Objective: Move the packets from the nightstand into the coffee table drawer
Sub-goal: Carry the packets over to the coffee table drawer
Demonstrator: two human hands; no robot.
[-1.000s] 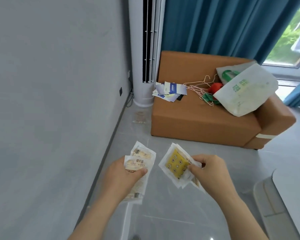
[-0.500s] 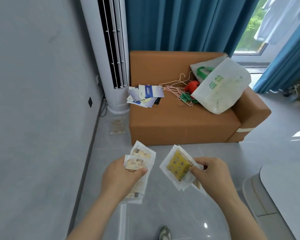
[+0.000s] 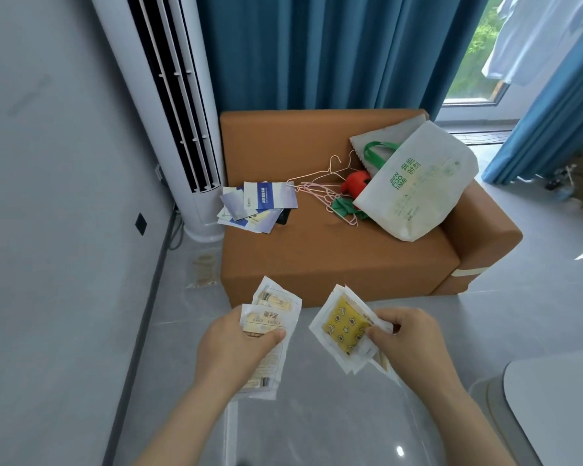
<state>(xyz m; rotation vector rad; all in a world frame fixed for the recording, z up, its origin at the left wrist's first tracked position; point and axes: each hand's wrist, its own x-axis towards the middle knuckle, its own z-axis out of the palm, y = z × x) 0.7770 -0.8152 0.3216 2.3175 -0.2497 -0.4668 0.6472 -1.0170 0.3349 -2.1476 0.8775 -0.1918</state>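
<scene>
My left hand [image 3: 236,348] grips a small stack of white hand-warmer packets [image 3: 272,314] with beige print, thumb on top. My right hand [image 3: 404,341] pinches another stack of white packets [image 3: 342,326], the top one showing a yellow patterned pouch. Both stacks are held side by side over the grey floor, in front of the orange sofa. A white rounded table edge [image 3: 552,398] shows at the lower right; no drawer is visible.
An orange sofa [image 3: 317,257] ahead carries leaflets [image 3: 260,206], pink wire hangers [image 3: 320,186], a red toy [image 3: 355,185] and a white bag with green handles [image 3: 418,186]. A white tower air conditioner [image 3: 169,112] stands at the left by the grey wall. Blue curtains [image 3: 317,52] hang behind.
The view has swung right and closer to the sofa; the air conditioner slid left and more window shows. Both hands keep the same hold on their packets.
</scene>
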